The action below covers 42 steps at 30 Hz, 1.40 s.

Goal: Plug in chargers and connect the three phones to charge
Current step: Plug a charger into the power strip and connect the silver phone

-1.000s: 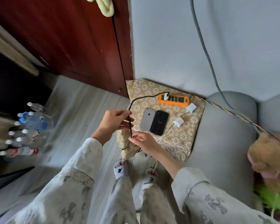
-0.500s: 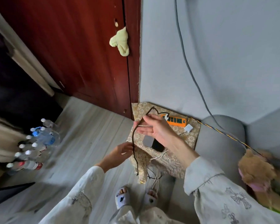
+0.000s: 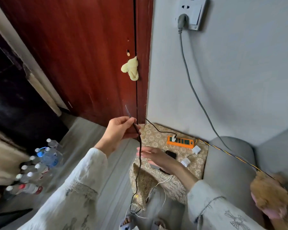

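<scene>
Left hand (image 3: 118, 130) pinches the thin black cable (image 3: 140, 156); right hand (image 3: 154, 156) spread below. Tugging risks unseating the white plug (image 3: 173, 138) beyond.

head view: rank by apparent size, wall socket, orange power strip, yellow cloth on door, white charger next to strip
1. Wall socket, partly cut off by the frame.
2. Power strip and yellow cloth: look about alike, not ranked; the cloth hangs nearer the camera.
3. White charger, clearly smallest.
</scene>
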Motion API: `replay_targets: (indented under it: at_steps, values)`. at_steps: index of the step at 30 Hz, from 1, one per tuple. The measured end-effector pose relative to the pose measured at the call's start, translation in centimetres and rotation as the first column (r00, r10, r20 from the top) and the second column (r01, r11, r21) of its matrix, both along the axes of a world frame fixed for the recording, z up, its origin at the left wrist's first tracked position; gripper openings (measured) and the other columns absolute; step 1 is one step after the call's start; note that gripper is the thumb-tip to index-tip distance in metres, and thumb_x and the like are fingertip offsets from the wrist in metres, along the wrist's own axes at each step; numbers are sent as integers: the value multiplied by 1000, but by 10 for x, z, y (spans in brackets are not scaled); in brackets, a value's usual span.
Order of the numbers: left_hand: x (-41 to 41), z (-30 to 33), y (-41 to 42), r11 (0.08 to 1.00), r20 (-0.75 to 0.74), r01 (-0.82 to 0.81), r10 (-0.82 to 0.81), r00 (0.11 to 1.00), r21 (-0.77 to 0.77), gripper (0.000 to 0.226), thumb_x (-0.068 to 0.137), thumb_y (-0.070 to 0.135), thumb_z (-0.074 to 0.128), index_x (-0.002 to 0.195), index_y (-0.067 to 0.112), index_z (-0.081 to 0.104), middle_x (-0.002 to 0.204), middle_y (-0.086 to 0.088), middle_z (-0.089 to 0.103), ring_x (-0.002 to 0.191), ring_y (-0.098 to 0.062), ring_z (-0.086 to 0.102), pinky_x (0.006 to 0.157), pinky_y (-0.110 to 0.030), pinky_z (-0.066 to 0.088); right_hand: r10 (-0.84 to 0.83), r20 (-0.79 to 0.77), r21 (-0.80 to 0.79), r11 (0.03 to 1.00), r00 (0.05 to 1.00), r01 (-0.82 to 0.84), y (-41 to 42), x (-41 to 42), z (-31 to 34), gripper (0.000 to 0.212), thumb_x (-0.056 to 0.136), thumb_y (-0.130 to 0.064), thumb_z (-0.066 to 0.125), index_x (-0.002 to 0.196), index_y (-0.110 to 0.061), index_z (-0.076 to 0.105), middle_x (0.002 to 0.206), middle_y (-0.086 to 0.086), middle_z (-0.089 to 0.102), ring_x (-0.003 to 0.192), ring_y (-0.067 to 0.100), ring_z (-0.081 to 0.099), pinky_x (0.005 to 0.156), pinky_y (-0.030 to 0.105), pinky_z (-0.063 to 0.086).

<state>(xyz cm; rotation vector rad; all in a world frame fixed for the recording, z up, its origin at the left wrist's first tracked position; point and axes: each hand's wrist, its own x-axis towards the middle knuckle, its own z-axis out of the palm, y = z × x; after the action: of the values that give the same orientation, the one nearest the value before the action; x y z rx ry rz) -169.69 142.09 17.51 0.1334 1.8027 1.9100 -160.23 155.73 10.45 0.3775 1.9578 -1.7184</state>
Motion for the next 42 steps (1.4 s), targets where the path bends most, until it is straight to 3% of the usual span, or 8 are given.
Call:
replay_targets:
  at_steps: [4,10,17,24,29,33,37,42]
  values:
    - [-18,23,8,994,51,-67,63,997,83,17,92,14,50,82,6,61,59,-2,72,57,-17,70,50,-18,54,17,-117,61,998,993,-10,-13,-3,9,26,92,-23,50,111,-13,65,123,2,64,97,-4,59,84,9,45]
    - [-30,12,0,989,-24,-146,145,989,-17,23,94,21,46,85,13,66,78,-3,69,62,-14,65,50,-17,52,-210,-239,-139,974,948,180,1,-19,46,18,94,-11,48,99,-9,65,110,18,67,89,22,67,83,30,56]
    - [-14,-34,-21,902,-23,359,-375,927,-239,30,91,6,47,104,30,60,106,6,65,96,-5,57,83,-26,42,-463,-198,-531,791,864,302,23,-57,108,19,96,-13,44,95,-7,62,93,10,74,85,27,72,75,34,59]
    - [-11,-19,-20,923,-284,98,-214,935,-372,27,91,3,48,73,18,62,63,6,66,60,-6,62,67,-24,51,-600,-136,-763,571,788,303,36,-72,142,22,98,-16,40,94,-7,60,89,9,75,84,25,72,72,31,59]
    - [-16,40,-17,985,-366,34,-96,926,-171,24,93,6,44,77,11,61,67,-7,66,61,-18,68,58,-27,58,-532,-168,-601,723,830,341,35,-61,120,26,97,-15,42,114,-1,56,105,15,67,93,24,67,77,29,57]
    - [-23,82,-5,998,-319,33,-16,948,48,21,94,9,44,81,9,62,63,-2,69,64,-23,71,53,-27,57,-190,-198,-317,941,962,121,22,-48,91,38,93,-28,50,126,-10,52,115,2,64,109,17,60,95,30,47]
    - [-36,101,0,975,-207,4,43,977,221,21,94,12,45,83,7,61,65,-2,71,67,-25,71,56,-31,58,-8,-186,-234,972,983,-37,10,-36,75,29,85,-41,58,108,-25,64,109,-7,69,112,12,60,100,33,44]
    - [-55,105,-11,902,-113,-122,183,977,414,20,94,14,44,89,6,62,70,-6,72,76,-27,72,63,-32,58,-57,-275,-54,998,960,44,22,-26,67,13,91,-18,54,93,-20,67,98,1,71,91,6,67,80,18,54]
